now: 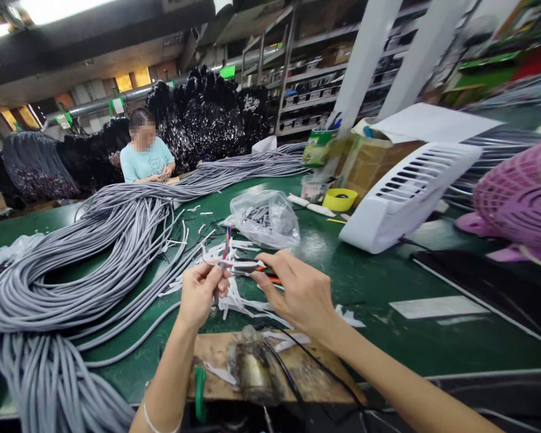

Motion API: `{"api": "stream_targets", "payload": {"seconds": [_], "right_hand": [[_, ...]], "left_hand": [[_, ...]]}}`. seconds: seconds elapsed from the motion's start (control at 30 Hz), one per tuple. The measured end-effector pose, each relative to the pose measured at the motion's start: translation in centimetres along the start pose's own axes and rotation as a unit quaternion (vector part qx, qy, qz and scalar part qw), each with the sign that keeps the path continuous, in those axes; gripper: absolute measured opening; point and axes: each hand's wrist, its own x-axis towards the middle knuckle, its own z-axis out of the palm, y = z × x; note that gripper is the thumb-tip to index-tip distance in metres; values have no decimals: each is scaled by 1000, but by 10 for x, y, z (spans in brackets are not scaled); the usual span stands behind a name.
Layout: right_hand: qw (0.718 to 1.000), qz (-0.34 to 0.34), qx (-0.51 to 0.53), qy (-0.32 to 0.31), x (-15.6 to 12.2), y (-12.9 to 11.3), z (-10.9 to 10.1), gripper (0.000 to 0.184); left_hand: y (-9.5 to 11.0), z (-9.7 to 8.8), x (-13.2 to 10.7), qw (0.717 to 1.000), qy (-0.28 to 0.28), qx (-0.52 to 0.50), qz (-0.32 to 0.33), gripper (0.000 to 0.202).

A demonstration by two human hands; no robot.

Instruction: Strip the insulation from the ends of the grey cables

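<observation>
My left hand (201, 294) pinches the end of a grey cable (219, 267) whose coloured inner wires (227, 239) stick upward. My right hand (300, 288) is closed on a small cutting tool with orange handles (264, 270), its metal tip against the cable end. Both hands hover above the green table (379, 282), over a scatter of white stripped scraps (238, 300). A wooden board with a metal fixture (252, 367) lies just below my wrists at the table's near edge.
A big bundle of grey cables (94, 252) covers the left half of the table. A clear bag of parts (265, 219), a yellow dish (339, 199), a white fan (410, 192), a pink fan (518, 198) and a cardboard box (374, 159) stand behind. Another person (145, 157) sits at the far side.
</observation>
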Motion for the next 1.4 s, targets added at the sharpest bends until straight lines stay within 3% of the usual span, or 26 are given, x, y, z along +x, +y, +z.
{"api": "stream_targets", "payload": {"seconds": [0.17,0.5,0.6,0.67,0.77,0.83,1.03,1.2,1.27,1.4], "right_hand": [[998,-46,-45,26,8,-7,0,34],[989,-118,-72,49,7,0,-9,22],[996,-71,18,42,5,2,-3,21],[992,15,126,19,5,2,2,25],[945,147,290,-35,13,1,8,33],[911,187,361,-62,23,0,8,39],[893,211,396,-45,46,5,1,42],[833,185,501,-144,36,4,8,43],[812,169,530,-176,29,0,12,42],[831,174,512,-132,25,-2,15,39]], "left_hand": [[0,1,-1,1000,-5,25,7,42],[7,3,-5,998,-39,53,-8,45],[7,1,-4,997,-48,57,-9,44],[6,1,-4,997,-46,62,-1,43],[2,2,-5,994,-40,99,22,40],[-1,2,-6,987,-43,150,39,34],[-2,-2,-7,933,-14,333,137,16],[-5,-6,-2,950,-1,292,111,20],[-8,-7,0,944,-7,307,118,17],[-9,-10,4,895,-17,426,131,9]]}}
